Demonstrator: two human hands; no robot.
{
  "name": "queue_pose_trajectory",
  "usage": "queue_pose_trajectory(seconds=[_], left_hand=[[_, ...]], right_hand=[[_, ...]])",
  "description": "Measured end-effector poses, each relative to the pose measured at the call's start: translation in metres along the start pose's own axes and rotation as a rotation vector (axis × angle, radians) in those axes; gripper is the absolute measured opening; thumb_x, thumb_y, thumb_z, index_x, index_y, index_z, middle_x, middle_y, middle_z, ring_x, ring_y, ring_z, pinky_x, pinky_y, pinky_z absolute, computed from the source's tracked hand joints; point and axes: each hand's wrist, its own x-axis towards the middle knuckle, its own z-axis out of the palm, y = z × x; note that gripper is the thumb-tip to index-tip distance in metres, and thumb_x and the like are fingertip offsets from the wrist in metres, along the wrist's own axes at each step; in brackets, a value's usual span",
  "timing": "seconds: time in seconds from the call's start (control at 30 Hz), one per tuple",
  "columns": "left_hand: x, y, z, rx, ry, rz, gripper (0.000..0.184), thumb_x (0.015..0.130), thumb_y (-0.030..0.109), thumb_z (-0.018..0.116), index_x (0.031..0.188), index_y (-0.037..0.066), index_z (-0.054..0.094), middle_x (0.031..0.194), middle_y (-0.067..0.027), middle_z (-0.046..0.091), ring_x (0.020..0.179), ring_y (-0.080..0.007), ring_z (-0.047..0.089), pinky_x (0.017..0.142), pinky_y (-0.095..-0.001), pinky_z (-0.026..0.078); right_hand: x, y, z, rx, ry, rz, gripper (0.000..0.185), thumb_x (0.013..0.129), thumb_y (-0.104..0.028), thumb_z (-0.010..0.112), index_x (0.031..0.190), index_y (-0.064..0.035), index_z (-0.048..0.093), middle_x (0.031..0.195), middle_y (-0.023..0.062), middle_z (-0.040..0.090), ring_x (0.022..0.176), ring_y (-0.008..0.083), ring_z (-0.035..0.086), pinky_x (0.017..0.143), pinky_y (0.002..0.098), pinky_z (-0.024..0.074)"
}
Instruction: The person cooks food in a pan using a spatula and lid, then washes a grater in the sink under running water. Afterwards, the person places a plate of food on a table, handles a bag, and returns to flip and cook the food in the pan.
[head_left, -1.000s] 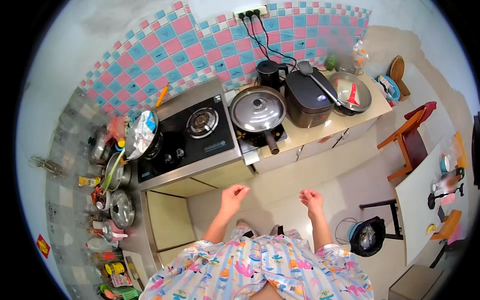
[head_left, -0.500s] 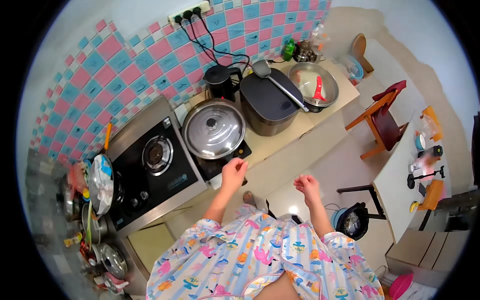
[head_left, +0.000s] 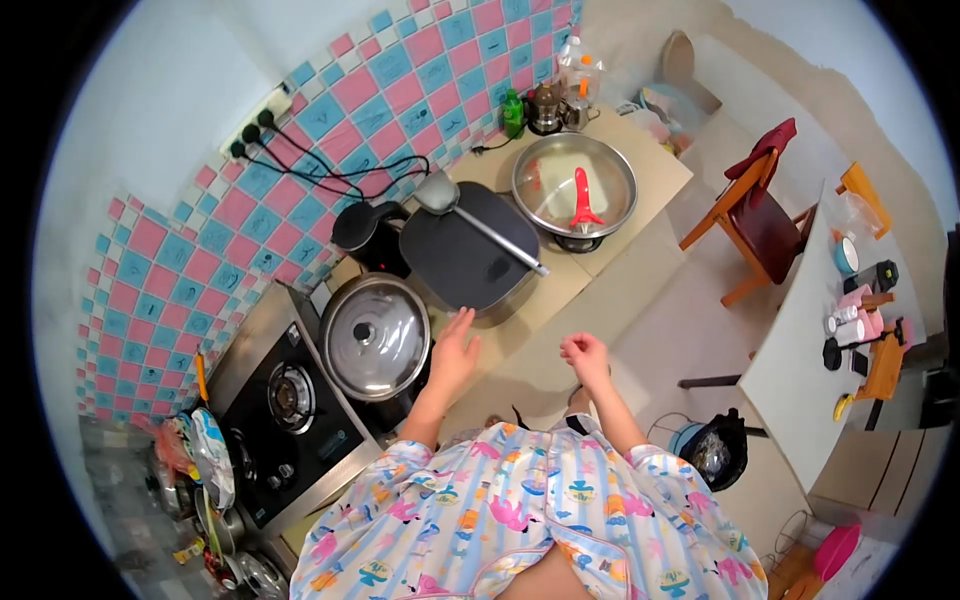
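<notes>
My left hand (head_left: 456,352) hovers over the counter's front edge with fingers stretched out and holds nothing. Nearest to it are a steel pot with a domed lid (head_left: 376,338) and a bin with a flat dark lid (head_left: 465,255). Across that lid lies a grey-headed ladle (head_left: 497,240), its silver handle pointing toward the front edge. To the right, my right hand (head_left: 585,357) hangs over the floor, fingers curled in and nothing visible in them. A wide steel pan (head_left: 622,213) with a red handle piece (head_left: 583,202) on it stands farther back.
A black kettle (head_left: 366,238) stands behind the pot. A gas stove (head_left: 285,440) lies left. Small bottles (head_left: 513,113) stand by the tiled wall. At right are a chair (head_left: 760,225), a white table (head_left: 790,390) and a bin with a black bag (head_left: 718,448).
The view has shifted right along the counter. My left hand has gone from curled fingers to stretched ones, now near the dark-lidded bin. My right hand's fingers have curled in more.
</notes>
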Motion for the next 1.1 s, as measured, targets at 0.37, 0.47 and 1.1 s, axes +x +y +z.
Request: queue_pose_trajectory(seconds=[0.37,0.47,1.1], left_hand=[[0.107,0.035,0.083,0.109,0.147,-0.289,0.053,0.083,0.006,0.053,0.133,0.0,0.038,0.121,-0.0245,0.052,0.11,-0.039,0.051,0.094,-0.0426,0.041],[0.115,0.048,0.084,0.168,0.133,-0.361,0.052,0.082,0.005,0.053,0.132,0.001,0.039,0.121,-0.0242,0.052,0.109,-0.0386,0.051,0.094,-0.0433,0.041],[0.34,0.044,0.201,-0.39,0.222,-0.228,0.03,0.085,0.008,0.057,0.113,-0.002,0.055,0.101,-0.0159,0.064,0.091,-0.0221,0.062,0.08,-0.0311,0.049]], right_hand=[[0.123,-0.129,0.033,-0.697,-0.197,-0.716,0.044,0.072,-0.019,0.072,0.106,-0.0025,0.05,0.099,0.0153,0.053,0.094,0.034,0.054,0.075,0.0414,0.0487],[0.142,-0.131,0.048,-0.809,-0.288,-0.711,0.041,0.069,-0.017,0.072,0.098,-0.0031,0.048,0.095,0.0152,0.052,0.09,0.0321,0.056,0.069,0.0402,0.0525],[0.291,-0.156,-0.188,-0.449,0.06,-0.225,0.028,0.078,-0.003,0.049,0.106,-0.005,0.044,0.059,0.0063,0.052,0.045,0.0155,0.051,0.039,0.0295,0.04]])
